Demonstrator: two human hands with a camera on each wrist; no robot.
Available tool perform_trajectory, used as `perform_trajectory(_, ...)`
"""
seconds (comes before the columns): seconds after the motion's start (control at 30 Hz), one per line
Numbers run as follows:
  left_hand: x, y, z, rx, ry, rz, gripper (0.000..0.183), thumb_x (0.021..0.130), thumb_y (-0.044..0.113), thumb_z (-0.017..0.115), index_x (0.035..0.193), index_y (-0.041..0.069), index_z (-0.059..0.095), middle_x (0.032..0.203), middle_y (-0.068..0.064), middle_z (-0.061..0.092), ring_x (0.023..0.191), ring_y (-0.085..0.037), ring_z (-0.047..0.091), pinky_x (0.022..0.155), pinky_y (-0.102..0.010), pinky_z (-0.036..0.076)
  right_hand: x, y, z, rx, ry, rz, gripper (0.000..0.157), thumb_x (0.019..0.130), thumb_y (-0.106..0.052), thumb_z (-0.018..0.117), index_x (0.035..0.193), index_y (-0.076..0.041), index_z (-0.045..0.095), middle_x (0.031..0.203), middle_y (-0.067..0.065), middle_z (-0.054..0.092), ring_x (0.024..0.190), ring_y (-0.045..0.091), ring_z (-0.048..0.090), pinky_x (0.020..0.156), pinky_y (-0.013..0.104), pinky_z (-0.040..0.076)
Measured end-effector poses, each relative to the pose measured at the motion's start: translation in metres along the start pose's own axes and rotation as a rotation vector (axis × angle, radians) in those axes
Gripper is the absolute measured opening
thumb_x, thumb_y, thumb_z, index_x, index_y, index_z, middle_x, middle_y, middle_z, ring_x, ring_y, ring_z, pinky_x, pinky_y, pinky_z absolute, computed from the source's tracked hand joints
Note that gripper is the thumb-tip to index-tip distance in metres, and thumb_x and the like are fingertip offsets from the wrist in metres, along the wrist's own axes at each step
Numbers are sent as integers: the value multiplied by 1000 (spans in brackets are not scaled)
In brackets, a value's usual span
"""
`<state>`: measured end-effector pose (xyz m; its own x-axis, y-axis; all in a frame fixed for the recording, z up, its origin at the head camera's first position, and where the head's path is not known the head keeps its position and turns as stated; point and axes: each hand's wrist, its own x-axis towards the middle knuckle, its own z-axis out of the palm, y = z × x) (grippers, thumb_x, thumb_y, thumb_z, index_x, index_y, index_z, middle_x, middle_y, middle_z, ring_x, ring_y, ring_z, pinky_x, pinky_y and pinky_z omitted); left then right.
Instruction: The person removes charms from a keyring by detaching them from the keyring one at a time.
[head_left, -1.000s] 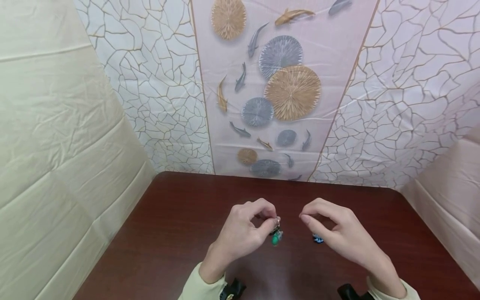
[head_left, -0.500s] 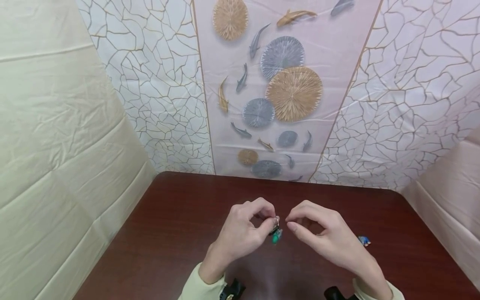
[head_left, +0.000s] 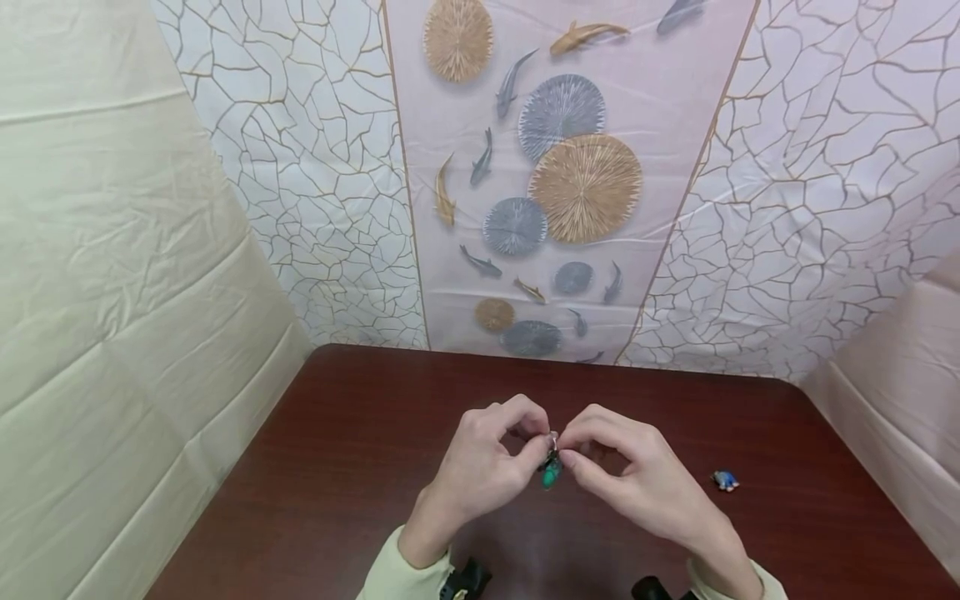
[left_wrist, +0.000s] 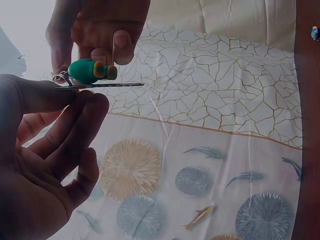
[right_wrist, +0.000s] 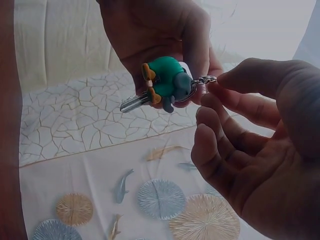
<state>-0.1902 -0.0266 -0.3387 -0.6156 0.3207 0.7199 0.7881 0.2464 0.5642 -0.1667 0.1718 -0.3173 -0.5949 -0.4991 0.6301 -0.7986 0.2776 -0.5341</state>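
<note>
Over the table, my left hand (head_left: 487, 454) pinches the head of a metal key (right_wrist: 134, 104) between thumb and forefinger. A green and grey figure keychain (right_wrist: 165, 77) with orange feet hangs beside the key. Its small metal split ring (right_wrist: 207, 79) is at the fingertips of my right hand (head_left: 637, 471), which pinch it in the right wrist view. The two hands nearly touch. Fingers partly hide where the ring joins the key.
A small blue figure (head_left: 725, 480) lies on the dark red-brown table (head_left: 360, 467), right of my right hand. Patterned cloth (head_left: 525, 250) hangs behind the table's far edge, with cream cloth (head_left: 150, 292) at the left side.
My right hand has moved left, up to the keychain in my left hand, uncovering the blue figure on the table. The left hand has stayed in place.
</note>
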Motion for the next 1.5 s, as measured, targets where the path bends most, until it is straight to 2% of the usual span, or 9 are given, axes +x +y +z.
perform_trajectory(0.23,-1,0,1,3,-5,-13,15,83,1,68,83,15,60,72,5,69,68,4,62,61,-11,52,0,1,3,4,1,18,24,87,3,69,95,-20,67,86,-9,62,72,1,57,62,17,49)
perform_trajectory(0.5,-1,0,2,15,8,-7,15,81,0,67,80,14,61,72,5,69,68,2,63,59,-9,50,-1,1,7,1,27,-1,26,85,5,69,94,-19,66,86,-9,62,73,1,57,60,16,49)
perform_trajectory(0.63,-1,0,2,42,27,24,16,79,0,68,78,15,61,69,7,69,67,2,62,58,-8,48,-1,0,9,-7,46,-6,26,85,5,69,94,-19,66,87,-8,62,72,1,57,59,16,49)
perform_trajectory(0.87,0,-2,0,89,54,117,19,78,-2,68,75,15,60,69,7,68,67,0,62,58,-6,43,-1,-2,13,1,59,14,27,85,6,68,94,-19,65,87,-8,62,71,2,58,56,16,48)
perform_trajectory(0.97,0,-2,0,89,62,140,19,78,-3,68,75,15,59,69,6,67,66,-1,61,58,-5,42,-1,-2,14,-5,70,-4,28,84,7,69,94,-19,65,87,-8,61,71,2,58,57,15,48)
perform_trajectory(1.1,0,-1,0,31,69,134,20,78,-5,66,79,13,57,67,5,65,62,0,59,56,-6,45,-1,-1,16,-1,92,-38,30,82,9,69,95,-17,64,87,-7,61,70,1,57,56,14,47)
perform_trajectory(1.33,-1,2,0,-79,82,93,19,82,-4,65,87,11,55,64,1,63,60,-1,59,60,-18,53,0,4,20,46,139,-135,37,72,19,69,95,-10,63,84,-3,59,65,2,52,52,11,43)
perform_trajectory(1.5,-1,3,1,-109,78,76,18,82,-4,65,87,10,55,65,0,64,60,-2,60,59,-17,52,2,3,21,47,139,-160,38,71,20,68,94,-9,62,83,-3,58,66,3,52,54,11,45)
